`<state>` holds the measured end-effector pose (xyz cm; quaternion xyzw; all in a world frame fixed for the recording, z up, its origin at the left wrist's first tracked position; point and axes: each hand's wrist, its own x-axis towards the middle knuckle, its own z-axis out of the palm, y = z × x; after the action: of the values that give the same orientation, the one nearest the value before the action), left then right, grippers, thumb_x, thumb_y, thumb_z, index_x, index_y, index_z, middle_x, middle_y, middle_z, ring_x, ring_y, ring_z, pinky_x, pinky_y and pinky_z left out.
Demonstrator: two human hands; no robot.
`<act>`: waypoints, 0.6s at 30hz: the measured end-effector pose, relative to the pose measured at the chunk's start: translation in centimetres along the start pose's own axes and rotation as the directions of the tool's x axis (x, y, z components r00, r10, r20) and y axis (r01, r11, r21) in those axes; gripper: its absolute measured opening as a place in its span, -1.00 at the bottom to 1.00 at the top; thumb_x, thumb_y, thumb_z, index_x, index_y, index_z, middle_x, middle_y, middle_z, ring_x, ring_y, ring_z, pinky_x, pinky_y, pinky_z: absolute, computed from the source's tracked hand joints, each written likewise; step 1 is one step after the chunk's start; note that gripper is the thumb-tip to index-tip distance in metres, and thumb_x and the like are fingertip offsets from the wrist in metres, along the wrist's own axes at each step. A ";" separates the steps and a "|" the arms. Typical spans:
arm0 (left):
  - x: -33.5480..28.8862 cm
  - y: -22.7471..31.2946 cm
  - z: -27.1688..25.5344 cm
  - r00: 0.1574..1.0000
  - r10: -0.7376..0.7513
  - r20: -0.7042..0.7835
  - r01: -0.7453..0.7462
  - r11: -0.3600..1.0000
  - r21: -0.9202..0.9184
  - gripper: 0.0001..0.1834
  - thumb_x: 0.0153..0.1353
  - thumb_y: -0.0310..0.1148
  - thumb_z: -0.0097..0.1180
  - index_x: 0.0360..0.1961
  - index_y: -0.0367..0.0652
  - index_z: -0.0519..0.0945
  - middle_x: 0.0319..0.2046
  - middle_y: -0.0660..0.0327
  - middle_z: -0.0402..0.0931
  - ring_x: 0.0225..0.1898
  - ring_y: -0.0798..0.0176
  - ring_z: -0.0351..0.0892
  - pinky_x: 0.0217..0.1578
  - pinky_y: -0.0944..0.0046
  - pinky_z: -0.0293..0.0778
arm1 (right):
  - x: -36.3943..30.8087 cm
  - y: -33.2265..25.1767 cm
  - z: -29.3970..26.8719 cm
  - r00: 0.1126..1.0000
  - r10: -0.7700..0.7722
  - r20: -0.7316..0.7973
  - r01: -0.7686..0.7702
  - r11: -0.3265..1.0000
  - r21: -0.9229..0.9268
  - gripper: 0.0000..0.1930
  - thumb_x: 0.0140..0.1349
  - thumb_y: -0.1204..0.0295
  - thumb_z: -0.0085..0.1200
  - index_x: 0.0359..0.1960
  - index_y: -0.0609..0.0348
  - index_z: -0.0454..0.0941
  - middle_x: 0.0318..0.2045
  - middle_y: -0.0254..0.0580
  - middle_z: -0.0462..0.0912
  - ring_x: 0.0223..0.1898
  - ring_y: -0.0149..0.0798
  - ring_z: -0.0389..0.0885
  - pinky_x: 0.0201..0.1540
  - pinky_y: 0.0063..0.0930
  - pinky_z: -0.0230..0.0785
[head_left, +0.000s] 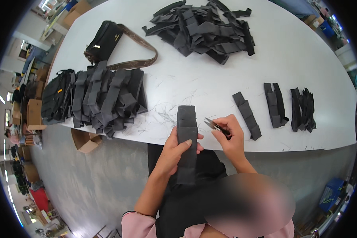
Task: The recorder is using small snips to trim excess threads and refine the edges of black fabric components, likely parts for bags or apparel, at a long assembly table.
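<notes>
Two hands work at the worktop's [305, 59] near edge: left hand [174, 152] grips a black fabric strip [186, 137], right hand [231, 137] clasps small snips [214, 125].

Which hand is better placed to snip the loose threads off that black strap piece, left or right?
Probably the right hand: it already holds the small thread snips, blades pointing at the black strap piece. The left hand is wrapped around that piece, steadying it.
</notes>
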<state>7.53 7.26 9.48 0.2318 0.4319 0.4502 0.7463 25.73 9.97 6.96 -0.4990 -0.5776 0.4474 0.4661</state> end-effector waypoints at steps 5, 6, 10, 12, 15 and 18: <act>-0.8 0.5 -1.7 0.997 0.007 -0.076 -0.009 1.000 -0.021 -0.60 0.25 -0.52 -0.13 0.09 -0.30 0.14 -0.07 -0.06 0.44 -0.19 0.16 0.57 -0.15 0.26 0.51 | -1.1 -1.2 2.6 0.993 -0.053 0.107 0.051 0.998 0.023 -0.77 -0.02 0.60 0.18 -0.26 0.22 0.52 -0.42 -0.27 0.39 -0.43 -0.40 0.40 -0.40 -0.60 0.26; -1.1 0.6 -2.0 0.994 0.011 -0.105 -0.016 0.999 -0.044 -0.61 0.26 -0.51 -0.12 0.08 -0.30 0.14 -0.06 -0.05 0.43 -0.19 0.15 0.57 -0.14 0.25 0.51 | -1.3 -1.2 2.7 0.996 -0.049 0.081 0.055 0.996 -0.065 -0.76 -0.03 0.61 0.19 -0.26 0.22 0.53 -0.43 -0.26 0.39 -0.47 -0.39 0.40 -0.45 -0.58 0.25; -2.0 0.8 -4.0 0.993 0.012 -0.117 -0.022 0.996 -0.081 -0.60 0.26 -0.50 -0.10 0.09 -0.31 0.13 -0.06 -0.05 0.43 -0.17 0.14 0.57 -0.15 0.24 0.53 | -0.5 -0.9 4.2 0.966 -0.220 0.133 0.248 0.935 -0.255 -0.74 -0.07 0.60 0.22 -0.28 0.19 0.56 -0.50 -0.26 0.40 -0.57 -0.33 0.41 -0.55 -0.51 0.24; -2.3 1.1 -4.9 0.994 0.002 -0.108 -0.011 0.997 -0.078 -0.58 0.26 -0.50 -0.11 0.11 -0.31 0.12 -0.06 -0.06 0.43 -0.18 0.14 0.58 -0.16 0.23 0.54 | -0.3 -0.8 5.1 0.939 -0.295 0.177 0.337 0.893 -0.297 -0.73 -0.09 0.60 0.23 -0.28 0.17 0.57 -0.53 -0.26 0.40 -0.60 -0.30 0.41 -0.57 -0.49 0.24; -2.3 1.8 -5.5 0.993 -0.013 -0.115 0.006 0.998 -0.061 -0.54 0.25 -0.51 -0.11 0.14 -0.32 0.09 -0.07 -0.07 0.43 -0.18 0.13 0.58 -0.17 0.24 0.54 | 0.5 -0.7 6.2 0.915 -0.340 0.219 0.397 0.856 -0.331 -0.73 -0.10 0.60 0.24 -0.29 0.15 0.57 -0.55 -0.26 0.41 -0.61 -0.27 0.40 -0.58 -0.47 0.24; -2.2 2.3 -6.3 0.994 -0.019 -0.107 0.014 0.998 -0.054 -0.49 0.24 -0.54 -0.13 0.19 -0.31 0.04 -0.08 -0.08 0.43 -0.20 0.12 0.59 -0.18 0.25 0.54 | 0.6 -0.6 6.9 0.898 -0.384 0.215 0.436 0.842 -0.318 -0.73 -0.11 0.59 0.25 -0.29 0.15 0.57 -0.54 -0.25 0.42 -0.61 -0.25 0.40 -0.59 -0.46 0.23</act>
<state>0.60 6.18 8.89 0.1838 0.4614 0.4671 0.7316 18.82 10.15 6.43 -0.4067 -0.7745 0.2587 0.4097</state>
